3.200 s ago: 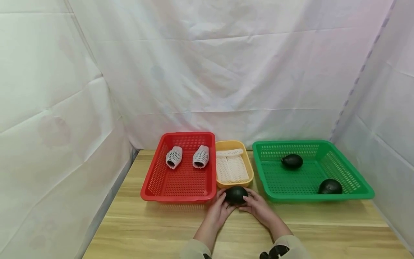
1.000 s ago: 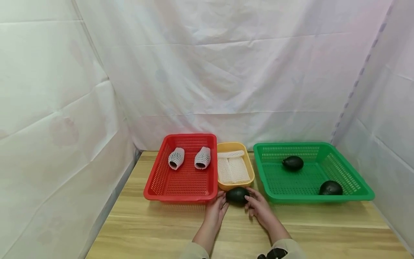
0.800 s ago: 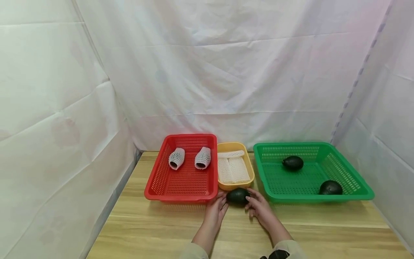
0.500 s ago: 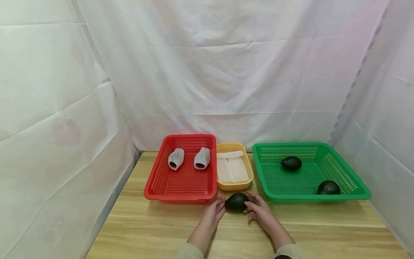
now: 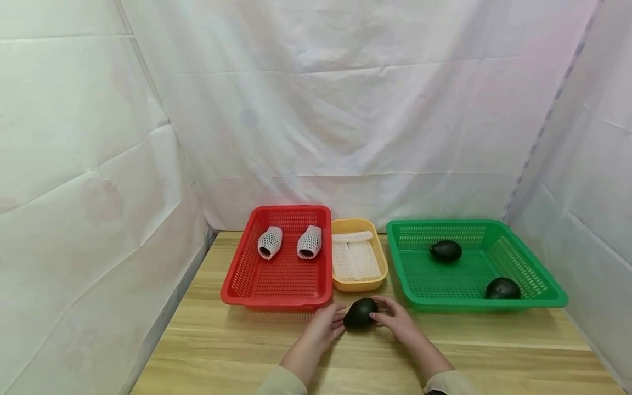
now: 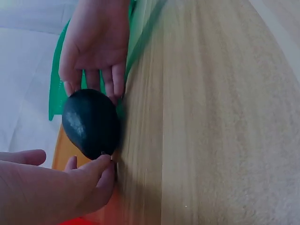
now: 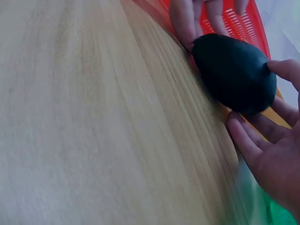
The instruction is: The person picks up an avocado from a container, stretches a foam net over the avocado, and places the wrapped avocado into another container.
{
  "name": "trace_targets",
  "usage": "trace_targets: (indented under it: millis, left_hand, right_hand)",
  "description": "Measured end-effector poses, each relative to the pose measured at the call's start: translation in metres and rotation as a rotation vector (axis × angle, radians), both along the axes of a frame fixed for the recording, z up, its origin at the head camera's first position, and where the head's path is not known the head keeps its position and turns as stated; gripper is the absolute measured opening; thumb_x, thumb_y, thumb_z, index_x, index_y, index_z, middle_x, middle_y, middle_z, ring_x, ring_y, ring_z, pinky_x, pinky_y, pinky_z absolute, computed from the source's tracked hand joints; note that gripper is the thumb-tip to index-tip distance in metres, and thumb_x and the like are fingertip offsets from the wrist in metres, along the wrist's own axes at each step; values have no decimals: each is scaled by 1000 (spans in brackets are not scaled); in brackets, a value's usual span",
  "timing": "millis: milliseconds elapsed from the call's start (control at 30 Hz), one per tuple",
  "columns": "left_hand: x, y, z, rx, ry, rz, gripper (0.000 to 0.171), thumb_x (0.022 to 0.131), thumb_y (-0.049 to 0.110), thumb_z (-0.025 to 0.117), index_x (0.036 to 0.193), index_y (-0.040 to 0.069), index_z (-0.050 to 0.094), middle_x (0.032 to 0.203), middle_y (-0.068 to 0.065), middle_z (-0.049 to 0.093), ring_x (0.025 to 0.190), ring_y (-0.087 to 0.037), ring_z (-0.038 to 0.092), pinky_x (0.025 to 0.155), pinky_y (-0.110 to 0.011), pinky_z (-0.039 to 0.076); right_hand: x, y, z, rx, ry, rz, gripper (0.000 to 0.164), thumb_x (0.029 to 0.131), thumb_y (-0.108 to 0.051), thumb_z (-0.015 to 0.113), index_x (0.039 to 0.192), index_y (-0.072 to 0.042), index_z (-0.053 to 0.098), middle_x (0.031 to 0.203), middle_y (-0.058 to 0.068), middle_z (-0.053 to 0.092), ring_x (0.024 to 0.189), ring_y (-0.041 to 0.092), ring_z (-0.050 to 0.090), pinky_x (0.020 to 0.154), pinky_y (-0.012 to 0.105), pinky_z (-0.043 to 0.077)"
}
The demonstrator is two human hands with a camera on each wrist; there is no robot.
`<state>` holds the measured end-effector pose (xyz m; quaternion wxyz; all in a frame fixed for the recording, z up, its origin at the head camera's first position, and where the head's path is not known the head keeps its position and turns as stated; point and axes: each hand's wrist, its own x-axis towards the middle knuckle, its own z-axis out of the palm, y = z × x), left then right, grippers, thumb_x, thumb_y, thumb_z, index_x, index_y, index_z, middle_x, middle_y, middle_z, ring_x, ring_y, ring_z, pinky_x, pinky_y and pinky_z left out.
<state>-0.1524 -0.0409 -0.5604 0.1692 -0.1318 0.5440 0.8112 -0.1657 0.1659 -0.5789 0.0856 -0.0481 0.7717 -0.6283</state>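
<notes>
A dark, pear-shaped avocado (image 5: 359, 314) is between my two hands, in front of the yellow basket (image 5: 359, 287). My right hand (image 5: 399, 323) holds its rounded end, thumb on the near side and fingers reaching around and beneath, as the right wrist view shows. At the narrow stem end, the fairly straight fingertips of my left hand (image 5: 322, 327) touch the fruit; its thumb stands away in the left wrist view. The yellow basket bears white foam net sleeves (image 5: 362, 259), one lying across the back.
On the left stands a red basket (image 5: 276, 302) with two net-sleeved avocados (image 5: 309, 241). A green basket (image 5: 486, 303) on the right contains two bare avocados (image 5: 446, 250). White cloth (image 5: 316, 109) hangs behind and at both sides of the wooden table (image 5: 237, 351).
The avocado has come nearer to me, away from the yellow basket, and its narrow end has turned toward the left and front. Both hands have moved back with it; the left thumb has lifted off.
</notes>
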Motion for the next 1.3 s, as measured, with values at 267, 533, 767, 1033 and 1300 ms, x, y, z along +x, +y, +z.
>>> trace_targets:
  millis: [267,533,767,1033,1300]
  left_hand:
    - [1,4,2,0,-9,6,44,97,17,48,128,-14,51,125,-38,51,120,-50,47,102,-56,37]
    - [2,4,6,-52,17,-6,48,96,19,50,133,-12,48,134,-37,46,122,-49,48,101,-58,38]
    - [-3,1,8,-63,43,-2,45,94,14,49,136,-4,50,137,-31,47,122,-46,48,101,-59,37]
    - [-1,3,14,-261,127,-4,46,88,8,49,131,-9,51,104,-14,58,73,-18,48,64,-26,36]
    - [13,2,29,-481,299,-112,34,93,13,55,125,1,61,125,-21,60,116,-37,55,96,-53,44]
  right_hand:
    - [-3,1,2,105,18,-82,57,82,-15,79,133,-4,56,126,19,55,102,31,61,80,33,50]
    - [-4,-7,-6,-23,22,-160,57,82,-2,76,132,1,48,126,23,51,113,38,56,81,29,51]
    - [-6,-9,-12,42,79,-154,58,83,-1,76,132,2,47,125,22,53,112,35,55,89,37,50]
    - [2,-7,-3,386,423,-105,57,78,-2,80,128,-2,54,124,14,51,111,36,55,92,51,47]
    - [7,-9,16,676,825,11,51,72,-7,85,119,-4,64,118,11,59,109,28,57,88,45,51]
